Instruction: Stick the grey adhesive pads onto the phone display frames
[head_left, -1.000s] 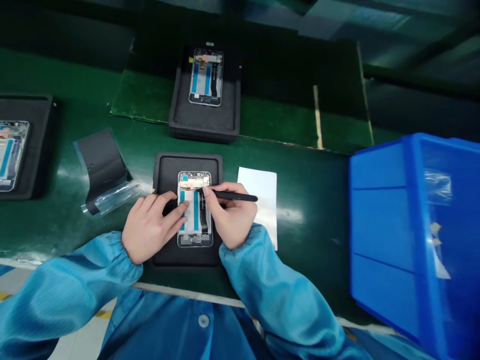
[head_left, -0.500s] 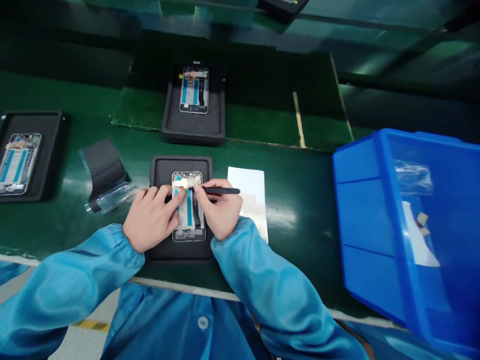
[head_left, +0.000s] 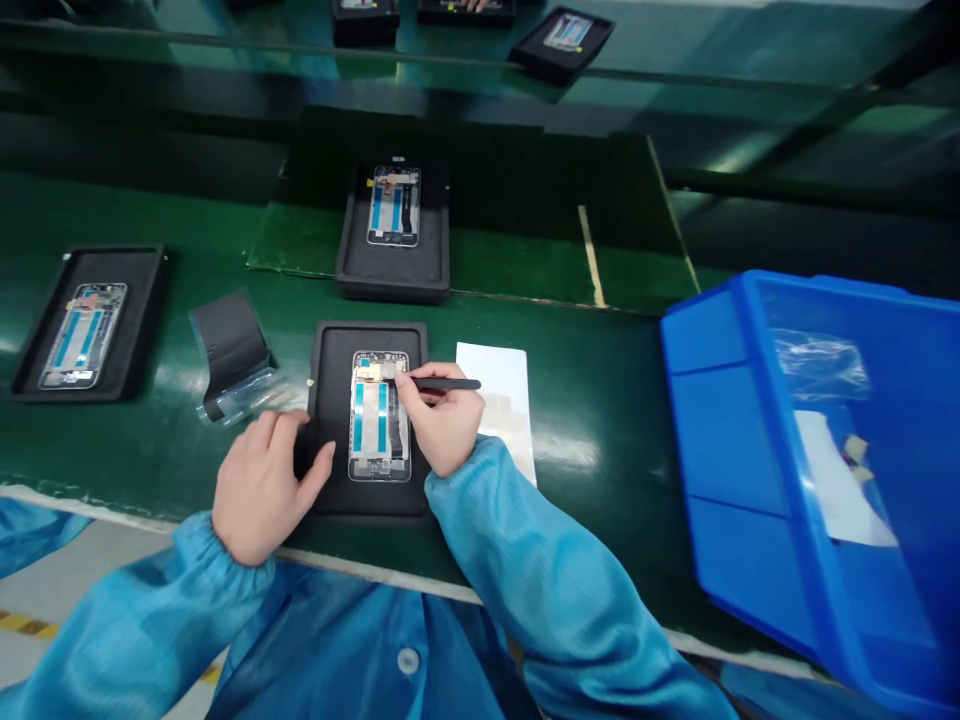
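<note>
An opened phone frame with two blue strips lies in a black tray in front of me. My right hand pinches black tweezers, whose tip touches the top part of the phone frame. My left hand rests at the tray's left edge, fingers loosely curled and apart, holding nothing.
A white card lies right of the tray. A black piece in clear film lies to the left. Two more trays with phone frames sit behind and far left. A big blue bin stands at right.
My left hand has come off the phone frame and moved down-left to the tray's edge. The tweezers stay at the top of the frame. The view has tilted up.
</note>
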